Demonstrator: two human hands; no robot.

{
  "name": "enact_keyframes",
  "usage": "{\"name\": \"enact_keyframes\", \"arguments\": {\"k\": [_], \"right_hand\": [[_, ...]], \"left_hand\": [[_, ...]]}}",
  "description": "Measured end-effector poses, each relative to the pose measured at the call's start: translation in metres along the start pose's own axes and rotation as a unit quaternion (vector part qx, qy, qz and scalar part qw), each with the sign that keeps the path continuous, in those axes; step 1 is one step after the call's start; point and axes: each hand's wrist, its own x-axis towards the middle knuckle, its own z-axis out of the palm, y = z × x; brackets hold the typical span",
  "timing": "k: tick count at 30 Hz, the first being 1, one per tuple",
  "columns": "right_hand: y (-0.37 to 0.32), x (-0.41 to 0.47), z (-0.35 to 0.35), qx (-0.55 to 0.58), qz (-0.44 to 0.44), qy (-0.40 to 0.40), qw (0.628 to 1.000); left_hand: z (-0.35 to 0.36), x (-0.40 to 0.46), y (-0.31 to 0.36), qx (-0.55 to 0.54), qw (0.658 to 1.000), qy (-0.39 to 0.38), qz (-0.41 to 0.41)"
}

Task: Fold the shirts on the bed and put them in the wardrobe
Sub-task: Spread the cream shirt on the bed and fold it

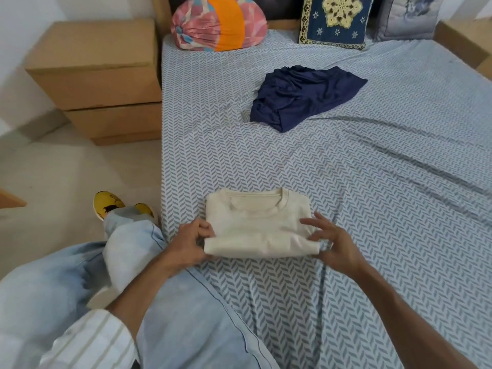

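Observation:
A cream shirt [258, 222] lies folded into a neat rectangle on the bed [372, 209], collar facing away from me. My left hand [190, 242] pinches its near left corner. My right hand [328, 241] rests at its near right corner, thumb on top and fingers spread against the edge. Farther up the bed, a dark blue shirt [303, 95] lies crumpled and unfolded. No wardrobe is in view.
A wooden bedside cabinet [98, 75] stands left of the bed. At the headboard sit a pink-and-orange bolster [218, 23], a blue patterned cushion [336, 21] and a grey cushion [410, 17]. My knee in light jeans [186, 315] rests on the bed; my yellow shoes [109, 203] stand on the floor.

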Motion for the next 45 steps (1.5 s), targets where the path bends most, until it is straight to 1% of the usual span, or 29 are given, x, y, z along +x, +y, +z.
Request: {"name": "enact_keyframes", "arguments": {"k": [1,2,3,4,5,6,8,9,10,12,13,14,15,17,19,20,21,23,25,27,29,31,33,35,37,38,40,43,45], "right_hand": [[0.005,-0.009,0.002,-0.100,-0.011,-0.034,0.994],[0.008,-0.019,0.004,-0.166,0.000,-0.078,0.983],[0.012,-0.028,0.007,-0.194,0.021,-0.111,0.975],[0.014,-0.034,0.010,-0.196,0.034,-0.122,0.972],[0.016,-0.039,0.012,-0.176,0.042,-0.108,0.978],[0.019,-0.042,0.015,-0.147,0.045,-0.071,0.986],[0.021,-0.045,0.020,-0.122,0.034,0.036,0.991],[0.019,-0.047,0.024,-0.130,0.035,0.062,0.989],[0.013,-0.047,0.027,-0.156,0.034,0.055,0.986],[0.004,-0.046,0.038,-0.223,0.033,0.001,0.974],[0.002,-0.042,0.042,-0.238,0.042,-0.011,0.970],[0.001,-0.034,0.044,-0.241,0.048,0.002,0.969],[-0.001,-0.024,0.045,-0.229,0.057,0.037,0.971],[-0.004,0.005,0.042,-0.167,0.099,0.112,0.975],[-0.007,0.039,0.035,-0.063,0.174,0.143,0.972],[-0.008,0.055,0.030,-0.021,0.219,0.136,0.966],[-0.009,0.069,0.026,0.001,0.262,0.119,0.958],[-0.010,0.089,0.019,-0.011,0.311,0.083,0.947],[-0.008,0.100,0.015,-0.020,0.320,0.086,0.943],[-0.007,0.103,0.015,-0.022,0.323,0.104,0.940],[-0.006,0.097,0.018,-0.040,0.315,0.125,0.940],[-0.009,0.082,0.023,-0.042,0.330,0.147,0.931],[-0.014,0.063,0.030,-0.032,0.346,0.146,0.926],[-0.021,0.046,0.035,-0.017,0.362,0.128,0.923],[-0.025,0.040,0.037,0.013,0.376,0.107,0.920],[-0.026,0.041,0.036,0.035,0.383,0.092,0.918],[-0.025,0.046,0.031,0.086,0.398,0.062,0.911],[-0.027,0.051,0.020,0.140,0.409,0.015,0.902],[-0.027,0.050,0.015,0.165,0.401,-0.004,0.901]], "left_hand": [[0.001,-0.004,-0.005,0.101,0.994,-0.033,0.021],[0.002,-0.008,-0.009,0.201,0.976,-0.073,0.026],[0.006,-0.010,-0.012,0.265,0.958,-0.103,0.027],[0.009,-0.014,-0.010,0.295,0.948,-0.119,0.014],[0.010,-0.017,-0.008,0.303,0.946,-0.116,0.009],[0.010,-0.018,-0.007,0.289,0.952,-0.099,0.007],[0.009,-0.021,-0.009,0.219,0.976,-0.019,-0.001],[0.009,-0.020,-0.012,0.214,0.977,0.014,-0.002],[0.009,-0.019,-0.014,0.230,0.973,0.029,-0.008],[0.012,-0.014,-0.015,0.281,0.959,0.014,-0.034],[0.014,-0.010,-0.015,0.296,0.954,0.012,-0.041],[0.016,-0.004,-0.016,0.293,0.955,0.022,-0.044],[0.018,0.004,-0.016,0.270,0.961,0.050,-0.045],[0.018,0.024,-0.014,0.164,0.977,0.131,-0.049],[0.014,0.042,-0.003,0.070,0.976,0.182,-0.100],[0.012,0.052,0.002,0.047,0.973,0.184,-0.134],[0.009,0.059,0.008,0.039,0.969,0.182,-0.161],[0.005,0.072,0.012,0.030,0.963,0.188,-0.193],[0.002,0.083,0.015,0.043,0.956,0.199,-0.209],[-0.001,0.084,0.019,0.086,0.951,0.206,-0.213],[0.002,0.076,0.023,0.135,0.953,0.186,-0.197],[0.007,0.067,0.023,0.150,0.959,0.146,-0.193],[0.012,0.060,0.019,0.130,0.958,0.114,-0.229],[0.012,0.059,0.015,0.088,0.956,0.072,-0.272],[0.011,0.063,0.003,0.042,0.955,0.033,-0.291],[0.013,0.071,-0.015,0.021,0.955,0.026,-0.294],[0.014,0.073,-0.019,-0.012,0.956,0.014,-0.293],[0.017,0.056,0.013,-0.046,0.955,0.005,-0.294],[0.022,0.048,0.023,-0.085,0.958,0.008,-0.275]]}}
